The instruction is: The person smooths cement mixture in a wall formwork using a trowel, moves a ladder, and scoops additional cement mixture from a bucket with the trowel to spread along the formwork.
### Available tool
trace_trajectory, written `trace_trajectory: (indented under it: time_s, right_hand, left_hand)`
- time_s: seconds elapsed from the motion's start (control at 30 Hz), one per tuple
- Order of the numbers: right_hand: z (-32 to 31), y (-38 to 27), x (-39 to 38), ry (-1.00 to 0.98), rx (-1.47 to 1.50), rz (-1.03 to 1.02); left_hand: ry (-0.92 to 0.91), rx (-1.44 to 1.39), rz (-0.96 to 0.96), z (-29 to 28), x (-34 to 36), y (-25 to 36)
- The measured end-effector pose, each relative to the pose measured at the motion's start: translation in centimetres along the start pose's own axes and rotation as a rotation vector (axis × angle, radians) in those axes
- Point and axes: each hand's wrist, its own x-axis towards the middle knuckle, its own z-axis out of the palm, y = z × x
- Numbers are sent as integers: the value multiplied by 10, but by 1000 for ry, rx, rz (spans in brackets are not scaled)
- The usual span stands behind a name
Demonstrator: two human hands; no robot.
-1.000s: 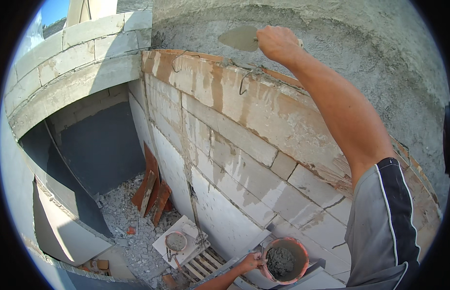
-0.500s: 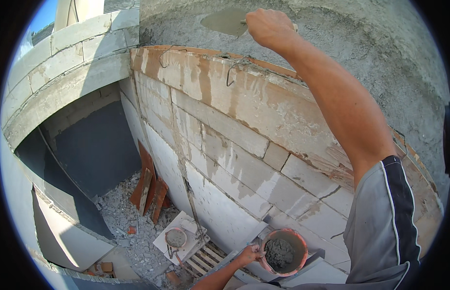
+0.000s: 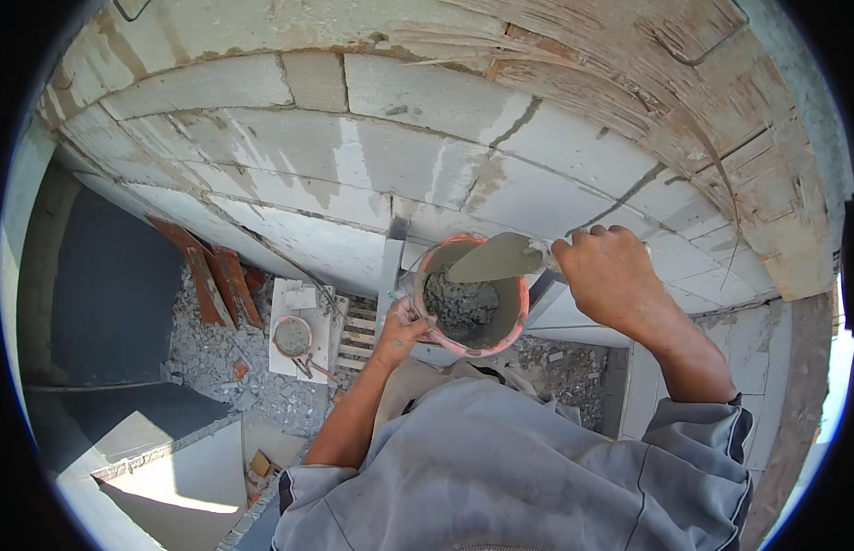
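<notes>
Wet grey mortar [image 3: 459, 306] fills the lower part of an orange-rimmed bucket [image 3: 517, 317] in front of my body. My left hand [image 3: 404, 329] grips the bucket at its left rim. Wrapped around a trowel's handle, my right hand [image 3: 603, 268] is closed to the right of the bucket. The trowel's mortar-smeared blade [image 3: 499, 258] reaches over the rim, its tip above the mortar; whether it touches the mortar I cannot tell.
A pale block wall [image 3: 271, 138] rises ahead, with wooden boards [image 3: 620, 55] along its top. Far below at left lie rubble [image 3: 289, 397], leaning brown planks [image 3: 211, 280] and a second bucket [image 3: 292, 337] on a white block. A wooden pallet [image 3: 356, 332] is beside it.
My right hand has come down from the plastered surface above, bringing the trowel over the bucket. My view has tilted down and right. The left hand still holds the bucket.
</notes>
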Motion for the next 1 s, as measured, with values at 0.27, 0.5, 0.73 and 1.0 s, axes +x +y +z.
trace_trajectory:
  time_s: [0.27, 0.5, 0.73, 1.0]
  right_hand:
    - [183, -64, -26, 145, -95, 27]
    - [155, 4, -54, 70, -81, 156]
    - [222, 12, -37, -409, 371, 66]
    - [268, -61, -92, -357, 935, 380]
  left_hand:
    - [-182, 287, 163, 53, -4, 4]
    - [-265, 399, 11, 63, 14, 22]
    - [-347, 636, -1, 56, 13, 16]
    - [-266, 386, 31, 50, 13, 11]
